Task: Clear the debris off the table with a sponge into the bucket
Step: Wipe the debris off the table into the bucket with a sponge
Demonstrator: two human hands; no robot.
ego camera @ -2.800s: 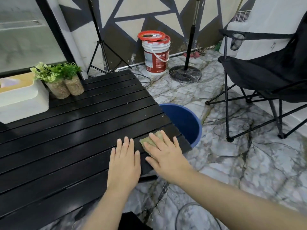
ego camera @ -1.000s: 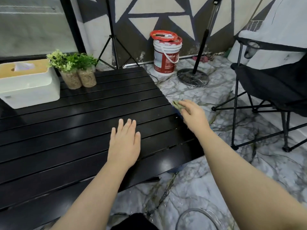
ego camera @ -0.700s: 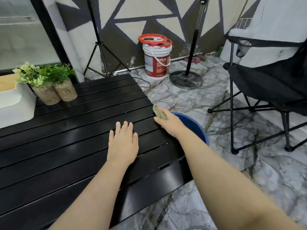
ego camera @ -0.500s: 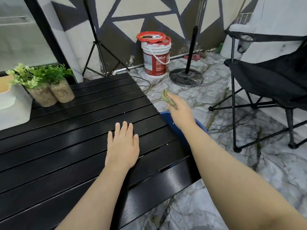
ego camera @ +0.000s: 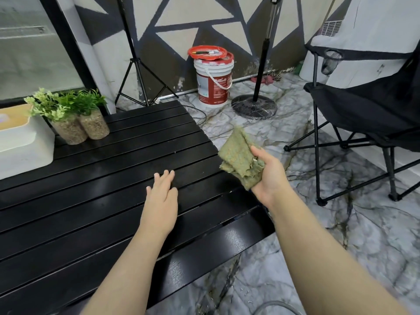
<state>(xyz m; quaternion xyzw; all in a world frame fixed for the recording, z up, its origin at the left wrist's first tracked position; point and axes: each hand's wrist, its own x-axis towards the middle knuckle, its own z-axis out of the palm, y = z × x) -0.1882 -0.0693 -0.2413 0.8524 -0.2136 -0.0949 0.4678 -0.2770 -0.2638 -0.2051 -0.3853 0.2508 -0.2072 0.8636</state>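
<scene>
Black slatted counter [ego camera: 91, 201] is bearing the left hand [ego camera: 161, 201], grip lying wide and flat; beyond its edge the right hand [ego camera: 271, 178] is cupping the green sponge [ego camera: 238, 155], whose clinging crumbs [ego camera: 255, 159] may be dropping past the unseen bucket.

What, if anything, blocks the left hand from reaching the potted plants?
Probably nothing, so likely yes: the left hand lies flat on the table, holding nothing, with only bare slats between it and the potted plants.
</scene>
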